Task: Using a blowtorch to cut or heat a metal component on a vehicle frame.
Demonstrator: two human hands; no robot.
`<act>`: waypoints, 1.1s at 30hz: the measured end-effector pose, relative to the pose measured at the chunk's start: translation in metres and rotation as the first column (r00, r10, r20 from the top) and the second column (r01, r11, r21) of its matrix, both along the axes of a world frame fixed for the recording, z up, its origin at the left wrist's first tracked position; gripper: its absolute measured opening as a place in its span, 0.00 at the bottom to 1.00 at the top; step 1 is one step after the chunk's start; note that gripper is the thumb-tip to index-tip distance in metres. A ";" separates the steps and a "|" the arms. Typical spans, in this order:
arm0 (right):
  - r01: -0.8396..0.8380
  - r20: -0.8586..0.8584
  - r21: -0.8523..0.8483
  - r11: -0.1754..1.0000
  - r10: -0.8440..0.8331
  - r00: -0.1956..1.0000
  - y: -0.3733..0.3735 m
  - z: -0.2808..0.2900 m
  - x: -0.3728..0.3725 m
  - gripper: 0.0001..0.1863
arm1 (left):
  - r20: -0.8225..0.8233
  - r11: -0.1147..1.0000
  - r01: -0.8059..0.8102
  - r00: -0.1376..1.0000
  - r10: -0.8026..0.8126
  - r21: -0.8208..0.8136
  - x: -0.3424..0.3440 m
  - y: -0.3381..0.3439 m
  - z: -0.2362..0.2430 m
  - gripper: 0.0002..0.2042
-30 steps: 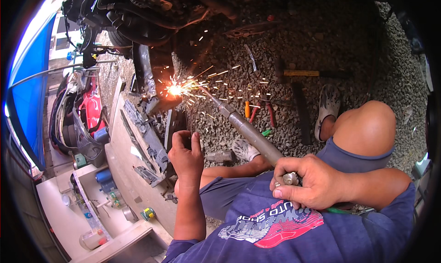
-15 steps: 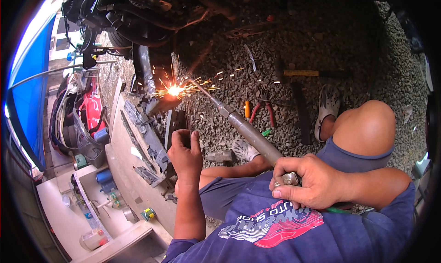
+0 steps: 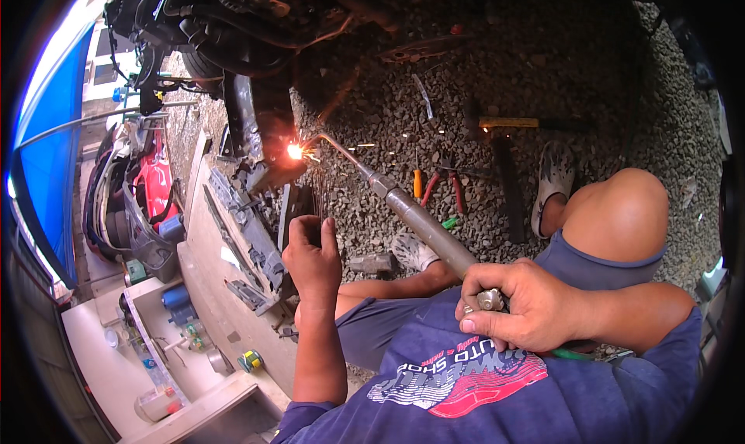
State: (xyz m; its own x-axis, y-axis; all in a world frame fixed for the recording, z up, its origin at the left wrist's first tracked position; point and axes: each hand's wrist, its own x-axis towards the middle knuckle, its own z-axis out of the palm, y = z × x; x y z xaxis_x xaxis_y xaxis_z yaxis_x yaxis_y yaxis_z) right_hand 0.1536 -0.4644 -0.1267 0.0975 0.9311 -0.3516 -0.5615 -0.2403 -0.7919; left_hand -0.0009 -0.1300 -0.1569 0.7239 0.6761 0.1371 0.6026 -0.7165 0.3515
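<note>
My right hand (image 3: pixel 516 304) is closed around the valve end of a gas welding torch (image 3: pixel 415 219), whose long tube slants up and left. Its bent tip ends close to a glowing, sparking spot (image 3: pixel 295 152) on the edge of a dark metal car part (image 3: pixel 268 176). Below that spot, my left hand (image 3: pixel 312 262) is raised with thumb and fingers pinched together. Faint thin welding rods (image 3: pixel 320 196) rise from the pinch toward the glow; their lower ends are hidden in the fingers.
Overhead hangs the dark underside of a vehicle (image 3: pixel 256 25). On the gravel lie a hammer (image 3: pixel 508 123), red-handled pliers (image 3: pixel 444 186) and an orange screwdriver (image 3: pixel 417 184). A pale open box of parts (image 3: pixel 209 401) stands lower left, near a red-and-grey car part (image 3: pixel 155 188).
The spray of sparks has shrunk to a small bright glow. The torch tip sits slightly farther left. Both hands stay nearly in place.
</note>
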 end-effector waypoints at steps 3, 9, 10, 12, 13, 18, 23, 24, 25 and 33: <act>0.003 0.008 -0.001 1.000 -0.003 1.000 0.000 0.001 0.000 0.11 | -0.003 1.000 -0.004 1.000 0.004 -0.010 0.001 -0.001 0.001 0.10; 0.002 -0.025 -0.022 1.000 -0.003 1.000 0.000 0.001 0.000 0.11 | 0.003 1.000 -0.007 1.000 0.008 -0.026 0.001 0.001 -0.002 0.10; 0.005 -0.019 -0.017 1.000 -0.005 1.000 0.000 0.001 0.000 0.11 | 0.008 1.000 -0.007 1.000 0.007 -0.024 0.002 0.001 -0.001 0.10; 0.008 -0.013 -0.012 1.000 -0.008 1.000 0.000 0.000 0.000 0.11 | 0.013 1.000 -0.006 1.000 0.006 -0.021 0.003 0.000 -0.001 0.10; 0.006 -0.003 -0.007 1.000 -0.006 1.000 0.000 0.000 0.000 0.11 | 0.012 0.999 -0.013 1.000 0.014 -0.033 0.003 0.000 -0.001 0.10; -0.004 0.014 -0.006 1.000 0.004 1.000 0.000 0.003 0.001 0.11 | 0.004 1.000 -0.013 1.000 0.013 -0.021 -0.001 0.001 -0.001 0.10; 0.027 0.073 0.000 1.000 -0.027 0.997 0.000 -0.002 -0.001 0.12 | -0.041 1.000 0.019 0.999 -0.019 0.003 0.001 -0.004 -0.003 0.11; 0.029 0.072 -0.001 1.000 -0.029 0.997 0.000 -0.002 -0.001 0.12 | -0.042 1.000 0.020 0.999 -0.020 0.002 -0.001 -0.003 -0.004 0.11; 0.018 0.084 -0.009 1.000 -0.017 0.996 0.000 -0.003 -0.001 0.12 | -0.050 1.000 0.005 0.999 -0.004 0.000 -0.003 -0.002 -0.006 0.11; -0.047 0.031 -0.086 0.995 0.050 0.998 0.000 0.002 0.004 0.12 | -0.031 0.999 -0.039 0.999 0.038 -0.034 -0.005 0.002 -0.012 0.11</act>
